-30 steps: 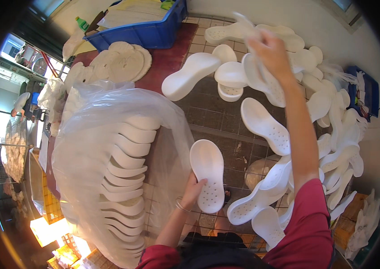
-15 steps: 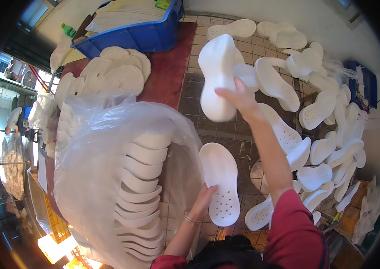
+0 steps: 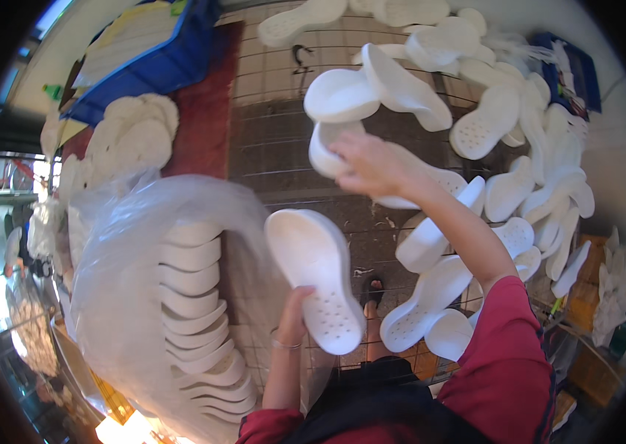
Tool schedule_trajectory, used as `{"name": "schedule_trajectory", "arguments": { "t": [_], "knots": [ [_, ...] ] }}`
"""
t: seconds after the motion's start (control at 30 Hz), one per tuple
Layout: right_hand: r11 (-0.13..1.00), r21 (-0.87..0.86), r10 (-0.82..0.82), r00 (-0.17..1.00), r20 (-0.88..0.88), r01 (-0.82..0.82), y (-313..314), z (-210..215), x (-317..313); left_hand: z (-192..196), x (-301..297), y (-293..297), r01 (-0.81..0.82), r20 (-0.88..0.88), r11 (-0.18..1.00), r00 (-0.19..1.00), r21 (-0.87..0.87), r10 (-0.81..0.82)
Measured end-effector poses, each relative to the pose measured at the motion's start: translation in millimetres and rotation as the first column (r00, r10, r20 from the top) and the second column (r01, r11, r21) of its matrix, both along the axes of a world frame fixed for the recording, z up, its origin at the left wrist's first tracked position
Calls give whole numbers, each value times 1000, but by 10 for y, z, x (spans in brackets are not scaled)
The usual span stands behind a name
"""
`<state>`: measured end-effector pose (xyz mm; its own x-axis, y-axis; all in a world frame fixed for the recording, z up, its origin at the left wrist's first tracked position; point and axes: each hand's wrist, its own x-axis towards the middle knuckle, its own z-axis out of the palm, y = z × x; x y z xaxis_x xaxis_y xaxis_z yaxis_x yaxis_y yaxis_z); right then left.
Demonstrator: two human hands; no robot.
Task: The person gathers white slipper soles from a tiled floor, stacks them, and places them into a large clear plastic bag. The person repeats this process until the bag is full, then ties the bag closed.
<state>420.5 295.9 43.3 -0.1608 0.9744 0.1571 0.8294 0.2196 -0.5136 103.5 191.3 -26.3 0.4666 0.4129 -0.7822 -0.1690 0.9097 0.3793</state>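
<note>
My left hand (image 3: 294,314) is closed on the perforated lower end of a white foam shoe sole (image 3: 305,259). A doubled edge along its right side looks like a second sole pressed against it. My right hand (image 3: 373,164) is stretched out above the wire-grid surface, its fingers bent over the inner face of another white sole (image 3: 327,144). Motion blurs these fingers, so I cannot tell if they grip it. Left of my left hand, a clear plastic bag (image 3: 117,281) holds a column of stacked soles (image 3: 191,281).
Many loose white soles (image 3: 505,185) lie in a heap on the right. Round off-white pieces (image 3: 132,140) are piled at the left, behind the bag. A blue crate (image 3: 172,66) sits beyond them on a red board (image 3: 213,126). Another blue bin (image 3: 583,78) stands far right.
My right hand no longer holds a sole up and has come down onto another one. The sole in my left hand has tilted and shows a doubled edge. The view has shifted to the right.
</note>
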Motion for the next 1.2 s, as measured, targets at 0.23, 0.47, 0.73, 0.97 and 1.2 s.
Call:
{"name": "schedule_trajectory", "arguments": {
  "t": [0.23, 0.47, 0.73, 0.97, 1.2],
  "knots": [
    [836, -425, -518, 754, -404, 346, -1286, 480, 1324, 295, 146, -139, -80, -44, 985, 995, 151, 87],
    [610, -507, -753, 246, -610, 608, -1375, -352, 2570, 688, 973, -438, 361, -404, 764, 903, 535, -143],
    [863, -441, -372, 283, -884, -244, -1905, 885, 1233, 919, 266, -153, 56, -309, 824, 940, 564, 148],
    [721, -517, -599, 41, -800, 462, 185, -531, 2381, 607, -326, -1120, -214, -99, 969, 969, 120, 227],
    [802, -481, -399, 282, -872, -354, -1618, 761, -114, 662, -721, -1076, -299, -285, 678, 741, 672, 608]
  ]
}}
